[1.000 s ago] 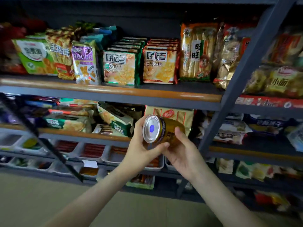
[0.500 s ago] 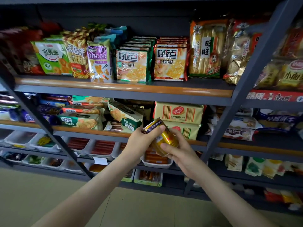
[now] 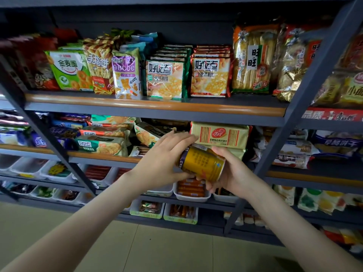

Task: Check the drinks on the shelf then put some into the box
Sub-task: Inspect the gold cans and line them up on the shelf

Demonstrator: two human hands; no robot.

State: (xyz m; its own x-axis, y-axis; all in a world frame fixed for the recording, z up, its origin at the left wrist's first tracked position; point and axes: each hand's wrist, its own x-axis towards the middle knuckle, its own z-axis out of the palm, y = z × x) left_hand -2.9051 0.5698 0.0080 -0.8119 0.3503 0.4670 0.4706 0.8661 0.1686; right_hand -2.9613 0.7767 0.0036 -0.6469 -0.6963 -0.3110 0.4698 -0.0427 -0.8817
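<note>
A gold drink can lies tilted on its side between both hands, in front of the middle shelf. My left hand grips its left end, fingers over the top and thumb underneath. My right hand cups the right end from behind and below, fingers curled round it. The can's printed side faces me; its ends are mostly hidden. No box is in view.
Dark metal shelving fills the view, with slanted uprights at right and left. Snack packets stand on the upper shelf, biscuit packs on the middle one, white trays of sausages lower down. Beige floor lies below.
The can has been turned in both hands: its silver end faced me, now its gold side does. The view has shifted left and down a little.
</note>
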